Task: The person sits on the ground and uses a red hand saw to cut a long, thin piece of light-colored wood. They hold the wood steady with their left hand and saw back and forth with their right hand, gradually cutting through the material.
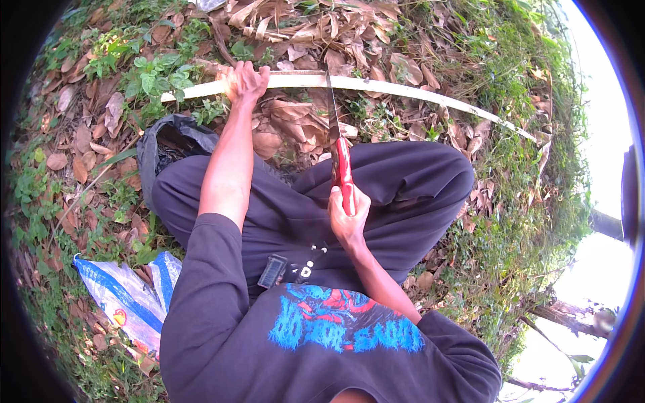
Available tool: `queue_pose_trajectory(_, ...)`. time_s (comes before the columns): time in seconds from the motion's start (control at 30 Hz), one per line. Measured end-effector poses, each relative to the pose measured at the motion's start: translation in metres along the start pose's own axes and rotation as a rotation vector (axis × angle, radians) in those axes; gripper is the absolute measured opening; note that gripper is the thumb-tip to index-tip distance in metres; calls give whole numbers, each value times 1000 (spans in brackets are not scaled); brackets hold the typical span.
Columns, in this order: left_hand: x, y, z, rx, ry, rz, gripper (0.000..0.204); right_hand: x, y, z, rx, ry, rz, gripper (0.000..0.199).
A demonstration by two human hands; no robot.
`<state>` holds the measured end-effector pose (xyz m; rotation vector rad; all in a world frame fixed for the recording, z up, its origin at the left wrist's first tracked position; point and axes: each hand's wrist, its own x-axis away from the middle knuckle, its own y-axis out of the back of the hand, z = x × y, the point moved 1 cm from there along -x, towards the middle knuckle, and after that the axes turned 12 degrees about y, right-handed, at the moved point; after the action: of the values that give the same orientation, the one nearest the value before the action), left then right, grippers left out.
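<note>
A long, pale wooden strip [396, 90] lies crosswise beyond my folded legs, from left to far right. My left hand [246, 83] is closed around it left of the middle, with the arm stretched out. In my right hand [350, 212] is the red handle of a handsaw [341, 161], gripped in front of my lap. The saw's narrow, dark blade points away from me and crosses the strip to the right of my left hand. Whether its teeth have cut into the strip is too small to tell.
Dry leaves [292, 124] and low green plants [158, 77] cover the ground. A black plastic bag [168, 138] sits by my left knee. Farther back on the left lies a white and blue sack [121, 289]. A small dark device [272, 271] rests on my lap.
</note>
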<state>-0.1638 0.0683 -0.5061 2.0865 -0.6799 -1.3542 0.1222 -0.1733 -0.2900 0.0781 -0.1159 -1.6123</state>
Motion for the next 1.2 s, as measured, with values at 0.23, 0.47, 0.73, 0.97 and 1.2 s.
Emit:
queue_pose_trajectory(0.23,-5,14,-2,-50,-315,-352,28,-1,-1,12,42,-40,-20,18)
queue_pose_trajectory(0.47,3,7,6,-37,-280,-180,22,-69,-27,-17,132,159,-6,21)
queue_pose_trajectory(0.73,-8,19,-10,66,-69,-105,22,-14,-17,-4,195,128,26,23)
queue_pose_trajectory(0.97,-3,4,13,37,-2,-3,26,-48,-29,-14,125,120,12,25)
queue_pose_trajectory(1.2,-19,30,-19,58,31,115,19,-64,-39,-13,196,237,-53,20)
